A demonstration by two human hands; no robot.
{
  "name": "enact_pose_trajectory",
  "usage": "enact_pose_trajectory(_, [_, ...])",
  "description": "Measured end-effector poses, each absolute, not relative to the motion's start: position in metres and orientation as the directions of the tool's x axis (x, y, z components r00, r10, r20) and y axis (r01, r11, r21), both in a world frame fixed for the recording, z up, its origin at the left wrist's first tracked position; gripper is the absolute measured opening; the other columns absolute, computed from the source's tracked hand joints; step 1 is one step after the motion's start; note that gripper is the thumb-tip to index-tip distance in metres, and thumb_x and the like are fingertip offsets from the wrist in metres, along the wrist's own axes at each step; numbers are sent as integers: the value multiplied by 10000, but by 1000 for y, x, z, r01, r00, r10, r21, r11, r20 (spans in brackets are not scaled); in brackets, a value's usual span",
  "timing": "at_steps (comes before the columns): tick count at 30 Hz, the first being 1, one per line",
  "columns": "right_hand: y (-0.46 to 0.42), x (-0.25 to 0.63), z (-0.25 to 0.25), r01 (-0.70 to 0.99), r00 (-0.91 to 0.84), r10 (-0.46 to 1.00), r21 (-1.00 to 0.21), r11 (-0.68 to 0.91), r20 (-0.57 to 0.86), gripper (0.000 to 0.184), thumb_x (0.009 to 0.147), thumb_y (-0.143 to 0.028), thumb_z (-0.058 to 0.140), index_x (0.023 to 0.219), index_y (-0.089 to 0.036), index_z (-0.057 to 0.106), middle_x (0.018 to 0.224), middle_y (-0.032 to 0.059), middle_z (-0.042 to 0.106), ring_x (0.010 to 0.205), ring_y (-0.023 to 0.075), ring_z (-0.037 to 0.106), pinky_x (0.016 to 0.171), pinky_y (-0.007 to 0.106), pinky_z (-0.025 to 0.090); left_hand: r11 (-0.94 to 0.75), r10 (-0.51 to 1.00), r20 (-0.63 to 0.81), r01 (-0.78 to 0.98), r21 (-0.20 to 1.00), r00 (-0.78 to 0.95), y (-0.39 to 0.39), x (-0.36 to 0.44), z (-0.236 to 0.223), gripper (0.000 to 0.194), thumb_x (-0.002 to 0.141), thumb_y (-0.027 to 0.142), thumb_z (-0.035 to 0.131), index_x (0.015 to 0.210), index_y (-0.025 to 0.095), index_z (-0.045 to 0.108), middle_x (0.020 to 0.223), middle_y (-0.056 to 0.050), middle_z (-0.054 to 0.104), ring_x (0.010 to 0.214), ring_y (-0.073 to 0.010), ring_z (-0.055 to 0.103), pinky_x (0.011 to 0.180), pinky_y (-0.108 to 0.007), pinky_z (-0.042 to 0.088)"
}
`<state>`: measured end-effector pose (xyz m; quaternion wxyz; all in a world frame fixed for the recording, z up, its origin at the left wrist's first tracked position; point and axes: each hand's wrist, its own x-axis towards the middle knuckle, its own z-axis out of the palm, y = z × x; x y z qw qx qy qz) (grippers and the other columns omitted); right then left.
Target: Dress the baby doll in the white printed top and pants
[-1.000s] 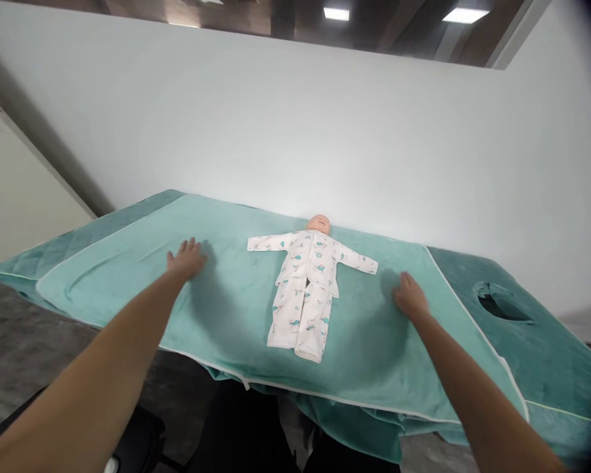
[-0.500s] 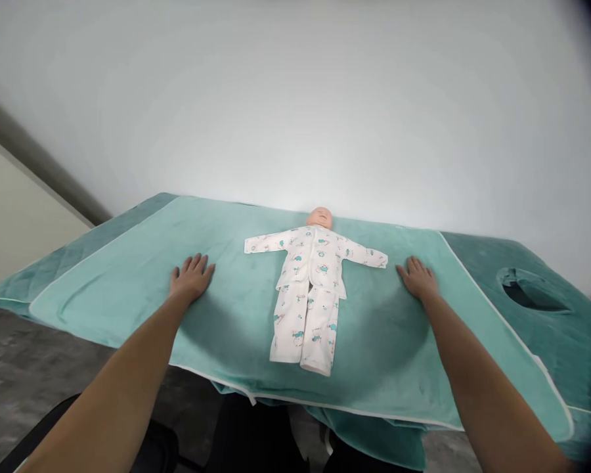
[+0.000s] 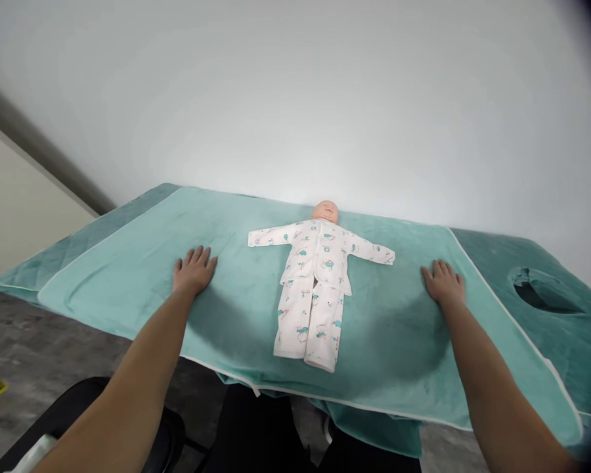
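Observation:
A baby doll (image 3: 316,282) in white pyjamas with teal prints lies on its back, arms spread, on a light teal towel (image 3: 246,295) with white piping. My left hand (image 3: 194,270) lies flat and open on the towel to the doll's left. To the doll's right, my right hand (image 3: 443,282) also rests flat with fingers stretched out, close to the towel's right edge. Neither hand touches the doll or holds anything.
The towel covers a darker teal padded table (image 3: 561,341) with a face hole (image 3: 546,297) at the right. A white wall (image 3: 295,118) rises right behind the table. A dark stool (image 3: 103,420) and grey floor (image 3: 24,355) lie below at the left.
Both hands have slid a little outward across the towel, the right one further right. The view has tilted down; the ceiling lights are gone from sight.

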<state>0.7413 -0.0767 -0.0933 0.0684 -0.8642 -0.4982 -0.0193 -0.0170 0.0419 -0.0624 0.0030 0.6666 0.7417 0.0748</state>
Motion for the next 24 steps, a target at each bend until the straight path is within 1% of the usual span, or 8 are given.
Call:
enact_pose_trajectory(3, [-79,740,-99,838,546,829,-103,-537,118,791,988,-597,118,1585,-103,276,1657,161,248,1534,304,174,1228,544,130,83,990,103,991,108,-95,41,-17,-65,687,989,584,171,1590,271,282,1681,-43,235,1560,-281,151,1235,-568,140])
enact_pose_trajectory(7, [-86,746,-109,825,565,812,-140,-548,145,794,976,-596,151,1563,-90,325,1643,190,265,1528,334,177,1213,574,125,111,992,49,989,97,-116,34,-16,-58,663,994,540,211,1593,266,279,1681,-46,231,1562,-276,154,1235,-543,156])
enact_pose_trajectory(9, [-92,754,-112,820,571,805,-160,-550,159,789,972,-592,157,1550,-90,348,1643,195,259,1526,342,182,1208,585,124,114,993,26,990,86,-117,24,-17,-49,644,1003,508,201,1595,263,275,1688,-37,204,1559,-264,172,1237,-515,171])
enact_pose_trajectory(12, [-106,767,-114,828,559,815,-157,-538,151,777,964,-592,176,1548,-113,356,1640,179,277,1523,331,209,1214,568,139,52,999,11,998,46,-53,0,-19,-31,618,1015,462,190,1596,265,270,1686,-28,207,1556,-244,197,1239,-478,185])
enact_pose_trajectory(16, [-125,774,-113,852,522,842,-141,-505,140,786,953,-585,184,1560,-109,335,1622,170,325,1521,310,244,1225,516,182,0,1000,13,1000,-2,0,-48,-24,-7,591,1011,399,224,1580,274,319,1653,-36,305,1542,-239,247,1228,-483,221])
enact_pose_trajectory(19, [-136,772,-113,863,505,843,-126,-490,182,777,953,-559,160,1538,-96,375,1619,174,331,1522,314,251,1224,506,200,35,996,79,999,25,-37,-95,-25,3,590,988,376,262,1571,323,336,1599,-30,413,1520,-253,306,1212,-510,258])
enact_pose_trajectory(21, [-140,769,-115,869,494,845,-125,-478,204,759,950,-537,165,1517,-97,410,1603,178,359,1519,317,264,1218,505,219,66,993,92,996,60,-72,-135,-26,5,603,966,421,324,1568,384,318,1571,-18,456,1518,-263,311,1208,-522,270])
enact_pose_trajectory(24, [-143,767,-116,868,496,843,-152,-473,208,740,942,-530,181,1494,-117,448,1582,171,400,1507,314,301,1210,496,253,103,990,82,988,111,-112,-208,-31,1,668,923,512,442,1567,440,279,1541,-42,495,1513,-302,315,1196,-579,277])
